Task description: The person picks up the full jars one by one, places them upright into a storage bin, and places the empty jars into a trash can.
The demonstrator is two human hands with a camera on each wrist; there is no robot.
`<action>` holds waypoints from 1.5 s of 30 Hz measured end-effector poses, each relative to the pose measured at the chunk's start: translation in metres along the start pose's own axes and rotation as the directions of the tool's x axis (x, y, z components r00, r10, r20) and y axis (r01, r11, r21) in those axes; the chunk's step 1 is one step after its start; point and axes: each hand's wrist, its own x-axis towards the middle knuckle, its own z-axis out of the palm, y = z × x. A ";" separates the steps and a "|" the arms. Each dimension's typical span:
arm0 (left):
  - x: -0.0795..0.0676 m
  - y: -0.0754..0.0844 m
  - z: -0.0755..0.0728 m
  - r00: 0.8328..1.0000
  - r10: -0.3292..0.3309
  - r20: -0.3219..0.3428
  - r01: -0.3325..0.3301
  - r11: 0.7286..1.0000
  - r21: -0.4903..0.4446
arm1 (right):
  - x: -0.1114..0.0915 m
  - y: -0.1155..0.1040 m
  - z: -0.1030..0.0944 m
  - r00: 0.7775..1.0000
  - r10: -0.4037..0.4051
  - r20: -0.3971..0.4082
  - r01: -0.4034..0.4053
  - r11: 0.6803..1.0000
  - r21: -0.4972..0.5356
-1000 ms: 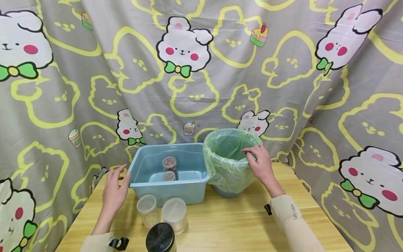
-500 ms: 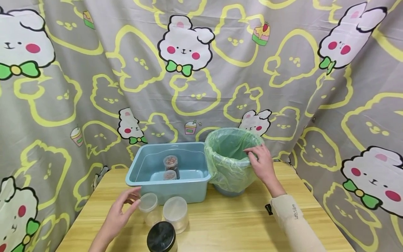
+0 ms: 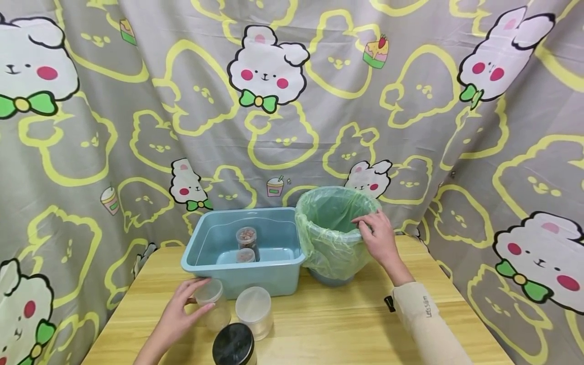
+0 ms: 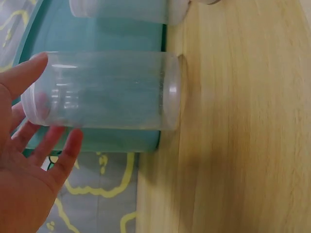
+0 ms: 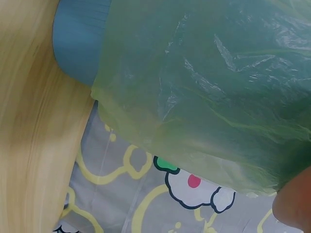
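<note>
In the head view my left hand (image 3: 184,309) grips a clear plastic jar (image 3: 218,313) near its lid. The left wrist view shows my thumb (image 4: 26,73) on one side of the clear jar (image 4: 107,92) and the fingertips (image 4: 73,141) along the other. Its base stays by the wooden tabletop. My right hand (image 3: 379,238) rests at the rim of a trash bin lined with a green bag (image 3: 335,256), fingers reaching over the edge. Only part of that hand (image 5: 294,201) shows in the right wrist view, against the green liner (image 5: 194,97).
A blue plastic tub (image 3: 269,281) stands left of the bin, with two small jars of brownish contents (image 3: 247,238) inside. Beside the gripped jar are another clear jar (image 3: 254,312) and a black-lidded jar (image 3: 233,344). A patterned curtain (image 3: 292,126) hangs behind the table (image 3: 347,324).
My left hand has moved from the tub's left edge down and right to the clear jar, and its fingers now hold it. The right hand has stayed at the bin rim.
</note>
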 end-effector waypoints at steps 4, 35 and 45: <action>0.000 0.001 0.001 0.999 -0.023 0.028 0.023 1.000 -0.009 | -0.001 0.000 0.000 1.000 0.001 0.004 -0.001 1.000 -0.001; 0.004 0.015 0.000 0.993 -0.052 0.110 0.037 0.990 0.136 | -0.003 0.001 0.001 1.000 -0.016 0.002 0.016 1.000 0.001; 0.006 0.033 -0.010 0.997 -0.047 0.056 0.035 0.981 0.191 | -0.002 0.001 0.001 1.000 -0.015 0.007 0.015 1.000 0.004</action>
